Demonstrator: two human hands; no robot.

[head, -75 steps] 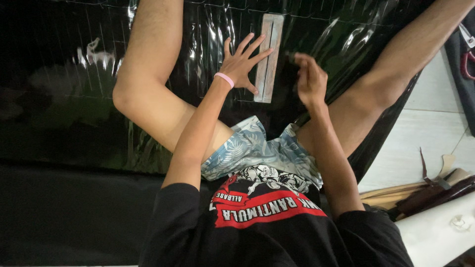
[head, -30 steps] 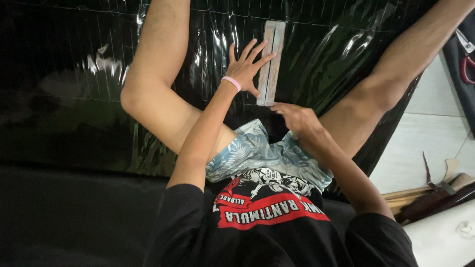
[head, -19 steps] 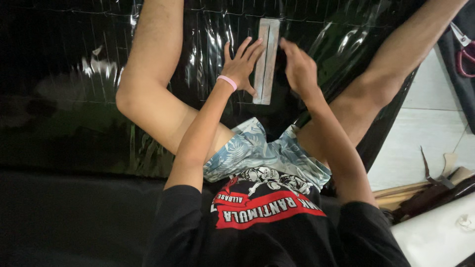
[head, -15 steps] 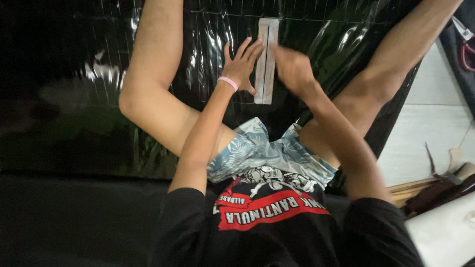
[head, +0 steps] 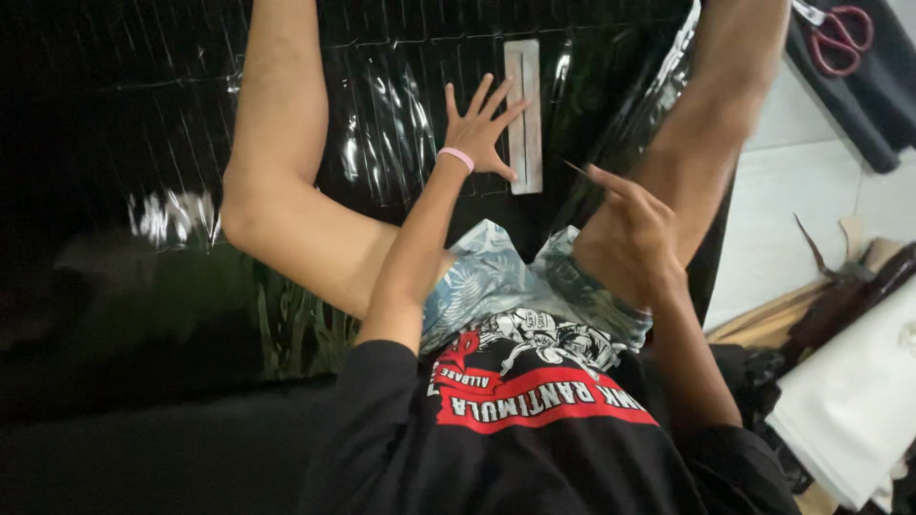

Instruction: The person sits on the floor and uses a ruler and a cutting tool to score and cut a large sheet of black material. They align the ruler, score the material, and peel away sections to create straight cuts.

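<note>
1. Left hand flat on the shiny black plastic sheet, fingers spread wide apart, tips touching the grey ruler.
2. Ruler lying straight on the sheet, between the two bare legs.
3. Right hand lifted near the right knee, fingers pinched on a thin dark pointed tool.
4. Red scissors far off, top right.

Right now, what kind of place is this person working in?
Probably a home or small craft workspace on the floor: a glossy black sheet spread out, a metal ruler under the left hand, and red-handled scissors on dark cloth.
</note>
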